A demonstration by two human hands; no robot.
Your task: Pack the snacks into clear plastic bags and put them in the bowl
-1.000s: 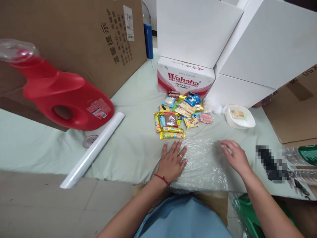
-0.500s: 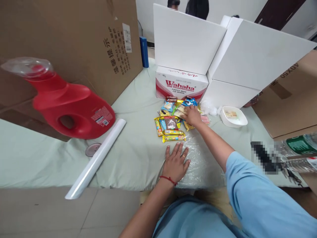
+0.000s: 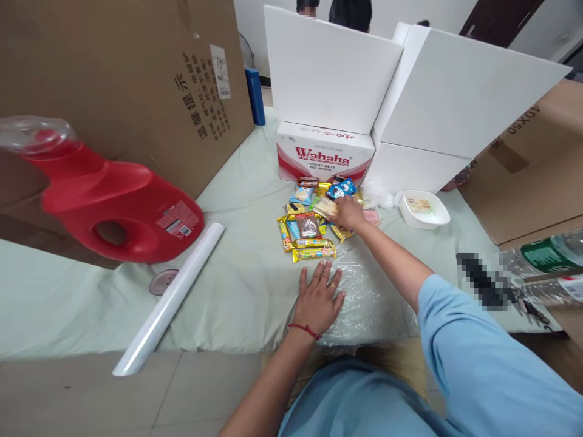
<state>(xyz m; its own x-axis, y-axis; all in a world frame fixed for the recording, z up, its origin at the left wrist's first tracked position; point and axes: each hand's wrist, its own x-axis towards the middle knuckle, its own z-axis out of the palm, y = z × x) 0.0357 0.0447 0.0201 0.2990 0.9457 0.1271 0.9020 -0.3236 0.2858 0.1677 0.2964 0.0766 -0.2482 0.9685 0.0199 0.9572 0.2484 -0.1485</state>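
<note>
My left hand [image 3: 317,303] lies flat with its fingers spread, on a sheet of clear plastic [image 3: 364,297] over the table's near edge. Just beyond its fingertips is a cluster of wrapped snacks, with yellow snack bars [image 3: 314,253] in front and a brown-centred packet [image 3: 310,226] behind them. My right hand [image 3: 348,213] reaches into the right side of the cluster, its fingers closed on a cream-coloured snack packet [image 3: 325,207]. A blue packet [image 3: 341,189] lies right behind that hand. My fingers partly cover the cream packet's right end.
Behind the snacks stands a Wahaha carton [image 3: 325,155] with raised white flaps. A white tub [image 3: 423,220] sits to the right, near plastic bottles [image 3: 549,258]. On the left are a red detergent jug [image 3: 132,200], a white roll [image 3: 173,297] and a large cardboard box [image 3: 136,79].
The camera view has shifted slightly, so most things appear further left. My right hand has drawn back slightly, leaving more of the blue packet visible. My left hand stays flat on the table.
</note>
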